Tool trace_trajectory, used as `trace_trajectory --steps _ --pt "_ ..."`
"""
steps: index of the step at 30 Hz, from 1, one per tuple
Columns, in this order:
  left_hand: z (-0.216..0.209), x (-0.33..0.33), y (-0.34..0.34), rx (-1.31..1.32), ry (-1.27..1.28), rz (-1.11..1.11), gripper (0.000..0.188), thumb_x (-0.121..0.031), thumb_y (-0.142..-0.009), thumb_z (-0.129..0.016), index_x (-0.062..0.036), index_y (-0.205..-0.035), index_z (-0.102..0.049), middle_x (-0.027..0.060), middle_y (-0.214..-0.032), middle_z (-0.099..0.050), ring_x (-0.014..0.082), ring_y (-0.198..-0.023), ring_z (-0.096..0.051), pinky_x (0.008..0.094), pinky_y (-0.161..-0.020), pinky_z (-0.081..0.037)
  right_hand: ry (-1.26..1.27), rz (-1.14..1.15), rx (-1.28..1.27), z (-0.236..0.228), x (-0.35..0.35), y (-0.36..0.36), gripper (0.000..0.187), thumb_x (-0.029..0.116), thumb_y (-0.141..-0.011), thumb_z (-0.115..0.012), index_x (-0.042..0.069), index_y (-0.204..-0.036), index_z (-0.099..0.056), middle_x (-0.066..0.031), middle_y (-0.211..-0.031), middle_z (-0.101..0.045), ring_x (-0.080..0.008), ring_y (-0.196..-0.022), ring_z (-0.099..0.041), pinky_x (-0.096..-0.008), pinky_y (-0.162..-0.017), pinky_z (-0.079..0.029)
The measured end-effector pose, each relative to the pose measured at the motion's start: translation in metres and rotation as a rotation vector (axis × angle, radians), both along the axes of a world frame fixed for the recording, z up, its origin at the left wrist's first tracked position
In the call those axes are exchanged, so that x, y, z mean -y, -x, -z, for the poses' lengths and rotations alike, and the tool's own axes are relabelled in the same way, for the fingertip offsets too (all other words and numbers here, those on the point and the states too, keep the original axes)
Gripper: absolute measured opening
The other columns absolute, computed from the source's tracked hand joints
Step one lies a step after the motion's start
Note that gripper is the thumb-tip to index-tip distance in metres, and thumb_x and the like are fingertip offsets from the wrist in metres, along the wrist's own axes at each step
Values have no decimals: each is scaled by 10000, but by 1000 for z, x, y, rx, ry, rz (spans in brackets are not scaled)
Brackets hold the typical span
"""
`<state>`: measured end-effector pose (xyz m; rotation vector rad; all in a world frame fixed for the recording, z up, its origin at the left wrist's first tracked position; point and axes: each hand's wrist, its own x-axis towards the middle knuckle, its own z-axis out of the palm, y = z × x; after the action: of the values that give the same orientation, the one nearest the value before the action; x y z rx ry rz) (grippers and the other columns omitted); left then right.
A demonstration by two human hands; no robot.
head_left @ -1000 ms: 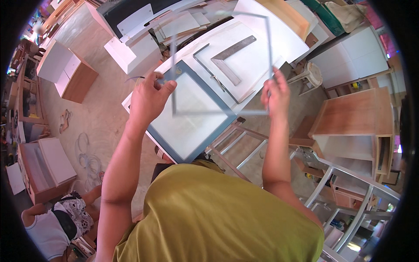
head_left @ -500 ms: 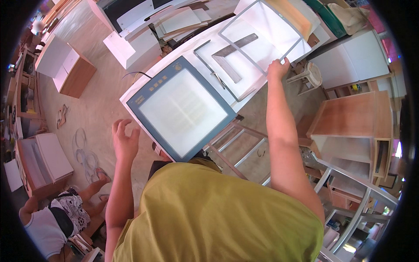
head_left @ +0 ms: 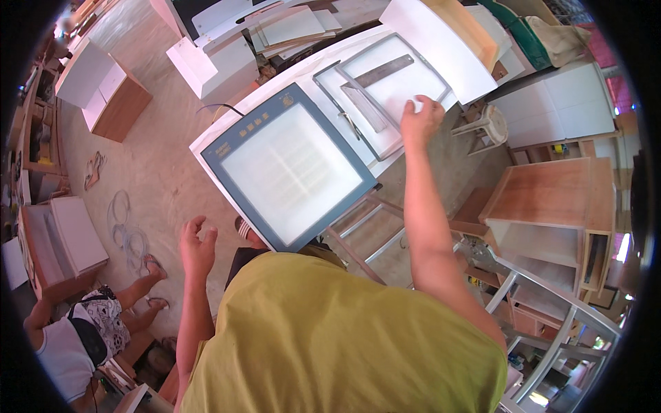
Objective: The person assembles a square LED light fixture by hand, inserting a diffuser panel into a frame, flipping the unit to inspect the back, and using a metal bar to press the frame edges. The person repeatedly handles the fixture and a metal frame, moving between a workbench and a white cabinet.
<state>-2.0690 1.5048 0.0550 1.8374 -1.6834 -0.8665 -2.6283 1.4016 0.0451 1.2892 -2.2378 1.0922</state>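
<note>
fingers of the right hand [head_left: 421, 118] were curled in a closed grip on the near corner of a thin grey metal frame [head_left: 396, 76], a flat rectangle of slim bars lying on the white surface [head_left: 313, 76] at its far right end. inside the frame lay one dull grey metal strip [head_left: 385, 70], straight and flat, set at a slant. just left of it a second grey frame piece [head_left: 348, 113] lay on the same surface, its bars partly overlapped by the first, so two frames could be counted. the left hand [head_left: 196, 244] held nothing; its grip was open, fingers spread and bent, hanging in the air low at the left, well apart from the surface and above the sandy concrete floor [head_left: 158, 165]. one large flat panel [head_left: 289, 165] with a dark blue-grey border and a pale, smooth, glossy centre covered the near half of the surface, its corner jutting over the edge toward the person's yellow-green shirt [head_left: 344, 337]. under the surface, slim metal legs and rails [head_left: 365, 230] showed. a round pale stool [head_left: 485, 124] stood just right of the right hand. further right stood one brown wooden cabinet [head_left: 551, 199] with a smooth top and an open shelf. white laminated boards [head_left: 289, 27] were stacked beyond the surface. at the lower left another person [head_left: 76, 330] sat on the floor, and coils of pale wire [head_left: 127, 227] lay near them.
</note>
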Motion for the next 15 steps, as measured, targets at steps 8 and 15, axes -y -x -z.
trace_trajectory --steps 8,15 --pt "-7 2 17 -41 -19 -12 364 -103 -850 -721 -12 -1194 -645 153 -1121 -640 296 -1088 -625 398 -928 -502 -585 -247 162 -26 -20 -79 222 256 -904 -674 69 -1021 -695 -165 -1002 -705 -383 -910 -687 -478 -792 -548" --pt "-1 -5 11 -46 -37 9 349 -112 -851 -724 -5 -1176 -655 160 -1108 -647 295 -1055 -631 395 -931 -504 -649 -146 -114 -6 -16 -77 309 275 -856 -736 74 -1077 -656 -165 -1063 -634 -369 -995 -653 -494 -834 -541"
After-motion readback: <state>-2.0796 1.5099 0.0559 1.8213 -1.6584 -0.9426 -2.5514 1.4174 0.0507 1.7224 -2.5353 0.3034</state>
